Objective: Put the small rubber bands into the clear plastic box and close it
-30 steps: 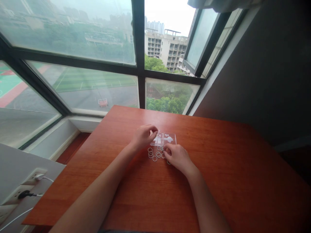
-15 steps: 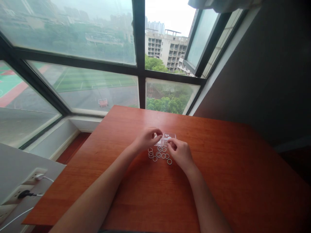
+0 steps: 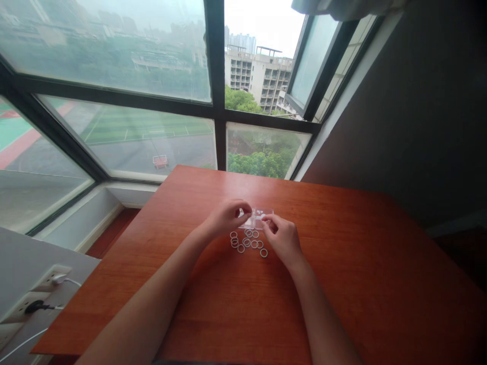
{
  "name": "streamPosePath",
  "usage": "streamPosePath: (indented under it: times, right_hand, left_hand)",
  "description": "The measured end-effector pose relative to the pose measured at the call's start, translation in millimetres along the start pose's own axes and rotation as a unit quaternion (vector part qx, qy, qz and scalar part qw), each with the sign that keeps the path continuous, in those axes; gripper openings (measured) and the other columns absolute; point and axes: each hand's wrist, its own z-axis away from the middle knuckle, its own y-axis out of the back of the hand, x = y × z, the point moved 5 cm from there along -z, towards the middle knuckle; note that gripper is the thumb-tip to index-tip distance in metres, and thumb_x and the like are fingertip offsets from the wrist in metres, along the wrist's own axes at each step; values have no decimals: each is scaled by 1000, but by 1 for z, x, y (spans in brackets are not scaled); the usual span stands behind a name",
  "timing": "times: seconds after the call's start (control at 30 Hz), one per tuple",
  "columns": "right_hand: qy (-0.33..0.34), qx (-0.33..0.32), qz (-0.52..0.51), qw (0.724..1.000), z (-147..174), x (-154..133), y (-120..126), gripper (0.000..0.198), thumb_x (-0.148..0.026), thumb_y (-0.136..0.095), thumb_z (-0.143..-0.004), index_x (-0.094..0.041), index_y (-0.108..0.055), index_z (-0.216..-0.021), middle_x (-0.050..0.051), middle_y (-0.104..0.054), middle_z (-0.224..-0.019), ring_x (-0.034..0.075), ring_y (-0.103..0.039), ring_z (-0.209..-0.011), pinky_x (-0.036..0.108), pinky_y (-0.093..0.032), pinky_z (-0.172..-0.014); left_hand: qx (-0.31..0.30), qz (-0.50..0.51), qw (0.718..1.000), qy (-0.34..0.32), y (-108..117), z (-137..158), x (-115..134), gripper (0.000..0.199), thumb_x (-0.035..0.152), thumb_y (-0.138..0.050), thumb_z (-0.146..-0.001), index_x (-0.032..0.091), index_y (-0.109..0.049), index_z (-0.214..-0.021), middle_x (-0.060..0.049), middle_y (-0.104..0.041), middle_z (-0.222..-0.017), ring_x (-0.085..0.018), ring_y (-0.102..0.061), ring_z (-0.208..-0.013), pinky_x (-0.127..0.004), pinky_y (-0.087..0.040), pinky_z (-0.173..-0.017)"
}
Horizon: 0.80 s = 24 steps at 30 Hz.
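A small clear plastic box (image 3: 264,213) lies on the wooden table, partly covered by my fingers. Over its left side is my left hand (image 3: 229,218), thumb and forefinger curled together in a pinch. My right hand (image 3: 282,235) reaches in from the other side, its fingertips pressed together by the box's right part. Whatever either pinch holds is too small to make out. Just in front of the box, several thin pale rings (image 3: 247,243) are scattered flat on the wood, some overlapping.
The reddish-brown table (image 3: 236,314) stretches beneath both forearms, its far edge close to the window frame (image 3: 219,121). A wall socket with a black plug (image 3: 35,306) and white cables is at the lower left. A dark wall (image 3: 380,126) rises on the right.
The camera view has shifted slightly, moving the scene a little leftward. Both hands keep nearly the same pinched pose over the box, and the rings lie as before.
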Motion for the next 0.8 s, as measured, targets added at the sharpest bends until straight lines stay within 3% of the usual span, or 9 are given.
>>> streamPosePath:
  times: [0.13, 0.23, 0.4, 0.8]
  right_hand:
    - [-6, 0, 24, 1000, 0, 2, -1, 16, -26, -56, -82, -23, -71, -87, -3, -58, -59, 12, -51, -54, 22, -35, -58]
    - [-7, -10, 38, 999, 1, 1, -1, 15, -26, -56, -82, -23, -70, -87, -3, -60, -60, 12, -52, -55, 22, -34, -57]
    - [-8, -26, 56, 998, 1, -1, -1, 14, -26, -56, -84, -24, -70, -87, -2, -62, -62, 12, -54, -57, 22, -33, -58]
    - [-36, -125, 152, 980, 7, -1, -10, 14, -37, -58, -86, -27, -69, -85, 0, -71, -76, 16, -62, -70, 24, -29, -57]
  left_hand:
    - [88, -36, 995, 36, 32, 1, -12, 14, 24, -59, -82, 13, -68, -80, -2, -65, -69, -8, -47, -55, -18, -38, -53]
    - [59, -49, 996, 44, 34, 2, -17, 14, 24, -59, -82, 14, -69, -80, -2, -66, -69, -8, -49, -56, -19, -38, -54]
    - [-25, -56, 997, 36, 19, 4, -20, 14, 21, -58, -81, 16, -71, -82, -1, -68, -71, -9, -53, -59, -19, -39, -56]
    - [3, -102, 994, 48, 23, 3, -22, 14, 20, -58, -80, 17, -72, -81, -2, -69, -74, -10, -54, -59, -20, -39, -57]
